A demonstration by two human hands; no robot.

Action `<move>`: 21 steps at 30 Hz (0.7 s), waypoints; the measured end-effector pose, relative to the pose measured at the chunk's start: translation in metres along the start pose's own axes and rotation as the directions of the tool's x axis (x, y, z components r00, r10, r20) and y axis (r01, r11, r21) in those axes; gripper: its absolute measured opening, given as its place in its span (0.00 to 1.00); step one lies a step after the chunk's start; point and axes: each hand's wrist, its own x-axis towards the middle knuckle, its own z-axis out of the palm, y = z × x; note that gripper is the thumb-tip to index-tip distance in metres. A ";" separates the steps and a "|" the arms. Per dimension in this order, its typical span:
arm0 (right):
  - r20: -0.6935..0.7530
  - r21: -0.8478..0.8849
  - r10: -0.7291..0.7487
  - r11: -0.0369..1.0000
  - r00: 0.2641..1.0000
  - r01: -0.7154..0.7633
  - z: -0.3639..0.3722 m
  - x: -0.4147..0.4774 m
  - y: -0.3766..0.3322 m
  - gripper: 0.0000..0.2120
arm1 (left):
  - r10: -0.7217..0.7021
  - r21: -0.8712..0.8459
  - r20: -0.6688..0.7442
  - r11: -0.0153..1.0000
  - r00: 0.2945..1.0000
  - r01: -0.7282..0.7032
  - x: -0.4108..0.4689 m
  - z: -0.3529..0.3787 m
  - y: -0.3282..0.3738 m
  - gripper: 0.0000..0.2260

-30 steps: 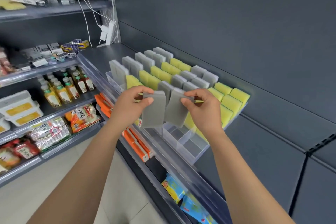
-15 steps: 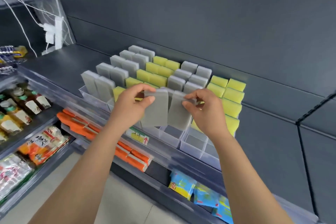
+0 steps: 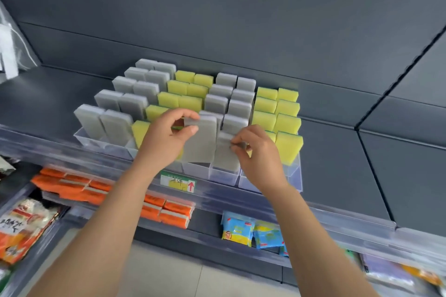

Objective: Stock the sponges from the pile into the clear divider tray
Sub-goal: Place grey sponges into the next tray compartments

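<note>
Left hand (image 3: pixel 166 138) pinches one grey sponge (image 3: pixel 200 142), right hand (image 3: pixel 257 154) its neighbour (image 3: pixel 225 158), both at the tray's (image 3: pixel 222 176) front cells.

The clear divider tray (image 3: pixel 293 171) holds upright rows of grey sponges (image 3: pixel 135 101) and yellow sponges (image 3: pixel 287 123). The left front sponge (image 3: pixel 201 142) and right front sponge (image 3: pixel 225 155), both grey, stand upright side by side at its front middle compartments.

We record bright, even, diffuse light, soft shadows. Wide-angle distortion bows the shelf rail (image 3: pixel 241 203); we see packets (image 3: pixel 391 272) at lower right blurred, clear divider tray (image 3: pixel 220 175) sharp.
</note>
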 end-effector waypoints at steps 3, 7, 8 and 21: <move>0.031 -0.057 0.001 0.998 1.000 0.000 0.006 -0.006 0.004 0.04 | 0.010 0.008 0.030 1.000 0.999 -0.011 0.000 0.000 0.001 0.10; 0.047 -0.067 0.038 0.997 0.998 -0.034 0.011 -0.007 0.007 0.04 | 0.038 0.024 0.042 0.999 0.998 -0.039 0.003 -0.002 -0.001 0.11; 0.045 -0.069 0.045 0.997 0.998 -0.042 0.011 -0.006 0.006 0.04 | 0.041 0.031 0.042 0.999 0.998 -0.043 0.004 -0.003 -0.001 0.11; 0.062 -0.088 0.075 0.994 0.995 -0.069 0.007 -0.004 0.003 0.03 | 0.001 0.108 0.037 0.994 0.999 -0.005 0.011 0.000 -0.006 0.09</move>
